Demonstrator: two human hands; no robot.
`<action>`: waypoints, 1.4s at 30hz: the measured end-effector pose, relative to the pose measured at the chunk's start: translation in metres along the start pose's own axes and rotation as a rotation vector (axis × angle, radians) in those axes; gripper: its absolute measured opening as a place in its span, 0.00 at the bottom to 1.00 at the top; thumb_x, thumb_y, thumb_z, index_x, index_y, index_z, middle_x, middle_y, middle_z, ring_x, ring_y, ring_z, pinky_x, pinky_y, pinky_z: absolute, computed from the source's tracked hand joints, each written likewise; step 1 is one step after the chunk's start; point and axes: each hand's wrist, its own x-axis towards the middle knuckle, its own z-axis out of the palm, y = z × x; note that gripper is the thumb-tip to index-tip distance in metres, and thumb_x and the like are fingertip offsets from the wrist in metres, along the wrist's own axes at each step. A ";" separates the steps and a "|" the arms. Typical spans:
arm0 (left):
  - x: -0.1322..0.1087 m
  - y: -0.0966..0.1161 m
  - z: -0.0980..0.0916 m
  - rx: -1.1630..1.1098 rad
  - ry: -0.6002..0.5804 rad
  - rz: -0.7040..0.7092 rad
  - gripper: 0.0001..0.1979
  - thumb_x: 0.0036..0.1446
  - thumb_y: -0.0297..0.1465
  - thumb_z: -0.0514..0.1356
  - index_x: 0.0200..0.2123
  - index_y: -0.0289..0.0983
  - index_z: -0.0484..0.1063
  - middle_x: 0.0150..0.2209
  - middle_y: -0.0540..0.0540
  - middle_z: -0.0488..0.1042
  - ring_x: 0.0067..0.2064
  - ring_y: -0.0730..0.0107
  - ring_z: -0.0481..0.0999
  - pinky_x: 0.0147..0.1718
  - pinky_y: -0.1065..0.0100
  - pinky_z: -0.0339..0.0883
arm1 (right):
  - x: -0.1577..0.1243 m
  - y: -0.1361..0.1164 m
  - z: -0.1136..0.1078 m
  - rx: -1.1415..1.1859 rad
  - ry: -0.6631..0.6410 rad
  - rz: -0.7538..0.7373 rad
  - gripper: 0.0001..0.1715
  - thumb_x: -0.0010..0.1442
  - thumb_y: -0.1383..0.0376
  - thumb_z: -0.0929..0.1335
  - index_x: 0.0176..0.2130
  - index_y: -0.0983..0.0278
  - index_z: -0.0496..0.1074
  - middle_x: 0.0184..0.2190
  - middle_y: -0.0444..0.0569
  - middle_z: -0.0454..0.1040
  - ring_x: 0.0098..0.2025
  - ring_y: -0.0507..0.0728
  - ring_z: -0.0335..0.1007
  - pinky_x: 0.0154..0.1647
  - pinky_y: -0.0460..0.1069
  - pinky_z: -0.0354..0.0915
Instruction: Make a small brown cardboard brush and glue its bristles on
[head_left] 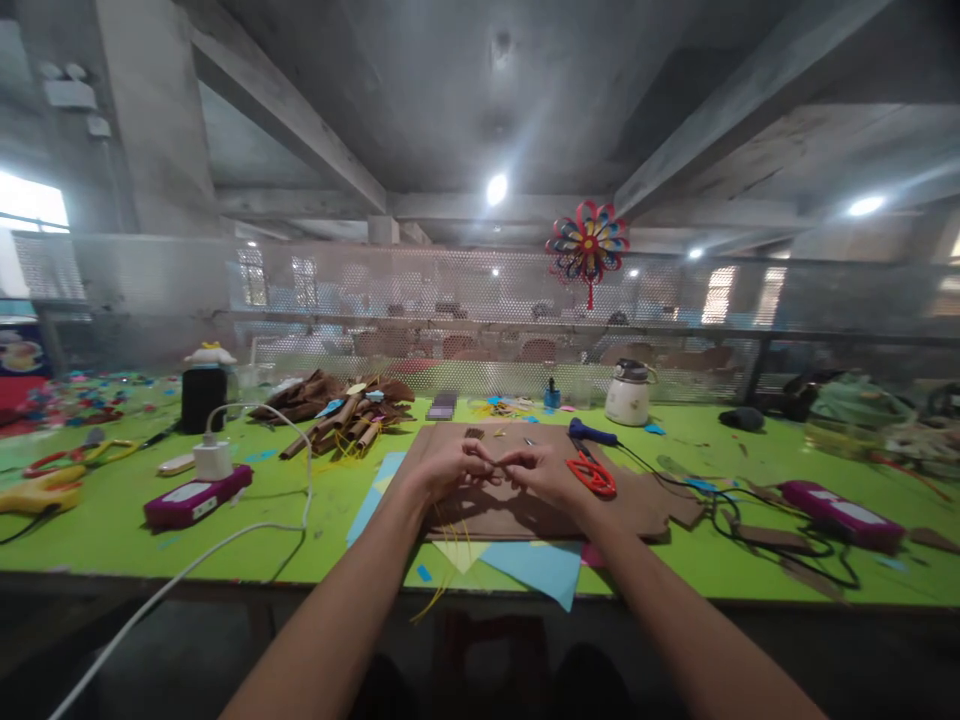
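Two-sided pinch | left fingers, right fingers | tiny piece between them, blurred

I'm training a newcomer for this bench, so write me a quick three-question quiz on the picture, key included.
1. True or false: the orange-handled scissors lie to the left of both hands.
2. What white thing stands on the purple power strip at the left of the picture?
3. Where are the left hand and the right hand?
a) close together over the brown sheet
b) resting on the white jug
c) far apart, one at each end of the table

Key:
1. False; the orange-handled scissors lie to the right of both.
2. A white charger.
3. a
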 end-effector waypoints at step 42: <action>-0.005 0.007 0.009 0.169 -0.029 -0.130 0.16 0.47 0.39 0.64 0.29 0.28 0.76 0.29 0.39 0.76 0.24 0.74 0.70 0.23 0.72 0.60 | 0.003 0.022 -0.011 0.042 -0.049 0.138 0.10 0.47 0.66 0.67 0.31 0.68 0.75 0.19 0.42 0.69 0.22 0.49 0.62 0.23 0.43 0.58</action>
